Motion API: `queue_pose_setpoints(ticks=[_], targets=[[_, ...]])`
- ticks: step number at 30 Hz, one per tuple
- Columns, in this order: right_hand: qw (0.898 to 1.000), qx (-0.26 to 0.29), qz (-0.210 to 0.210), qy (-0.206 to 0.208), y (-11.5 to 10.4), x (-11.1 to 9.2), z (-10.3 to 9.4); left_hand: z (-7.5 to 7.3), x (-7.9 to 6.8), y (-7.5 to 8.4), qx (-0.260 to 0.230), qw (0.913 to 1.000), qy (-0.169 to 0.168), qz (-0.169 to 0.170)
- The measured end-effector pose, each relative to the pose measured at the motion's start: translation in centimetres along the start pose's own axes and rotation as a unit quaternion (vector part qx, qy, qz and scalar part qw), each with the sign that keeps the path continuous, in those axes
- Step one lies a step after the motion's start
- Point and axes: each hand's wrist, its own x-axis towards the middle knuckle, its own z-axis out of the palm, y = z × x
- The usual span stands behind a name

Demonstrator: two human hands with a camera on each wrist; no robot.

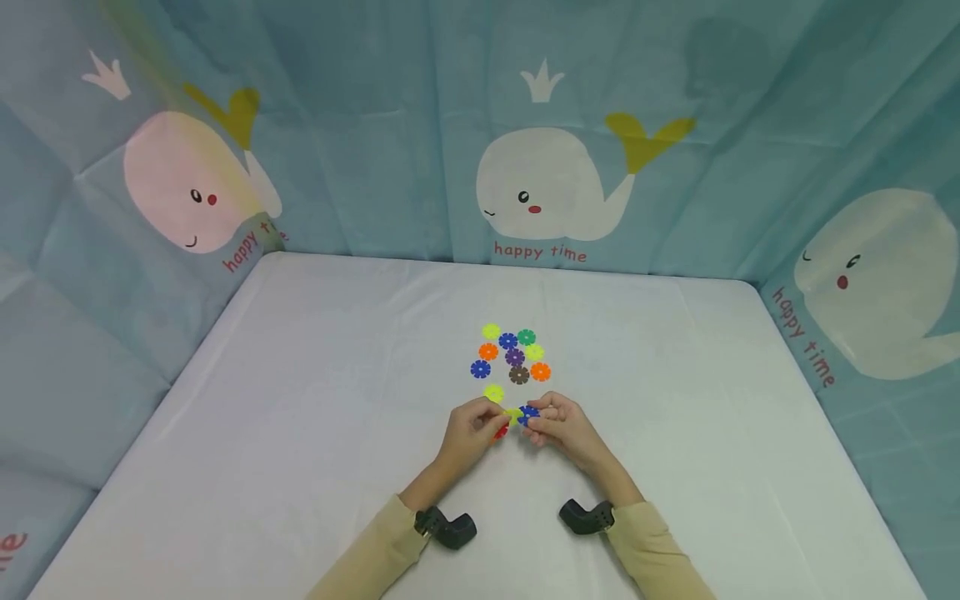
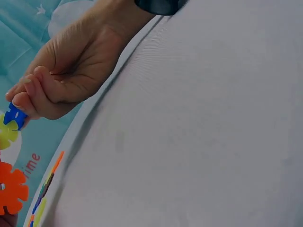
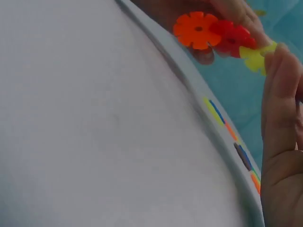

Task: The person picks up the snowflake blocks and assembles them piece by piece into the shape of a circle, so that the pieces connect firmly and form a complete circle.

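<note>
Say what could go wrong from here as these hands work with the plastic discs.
The blue notched plastic disc pinched by the right hand might slip against the adjoining yellow notched plastic disc. Pressing could twist the red notched plastic disc loose from the orange notched plastic disc at the left hand. The loose yellow notched plastic disc beyond that hand might get nudged.

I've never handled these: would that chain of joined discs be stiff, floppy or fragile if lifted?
The chain looks made of flat, unbent discs, probably stiff ones. It links only at their edges, so might flex or separate there.
</note>
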Motion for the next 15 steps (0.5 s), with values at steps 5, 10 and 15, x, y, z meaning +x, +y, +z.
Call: queue_pose_setpoints(ticks=[5,10,15], targets=[[0.999,-0.023,-0.006,0.023,0.5,0.4,1.5,-0.5,-0.4,-0.5,-0.008,0.9998,0.014,0.01],[0.999,-0.027,-0.035,0.021,1.0,0.9,2.1,-0.5,-0.2,-0.8,-0.013,0.9998,0.015,0.01],[0.978,-0.163,-0.114,0.056,1.0,1.2,1.6,-0.7,0.2,-0.7,-0.045,0.9967,0.06,-0.031]])
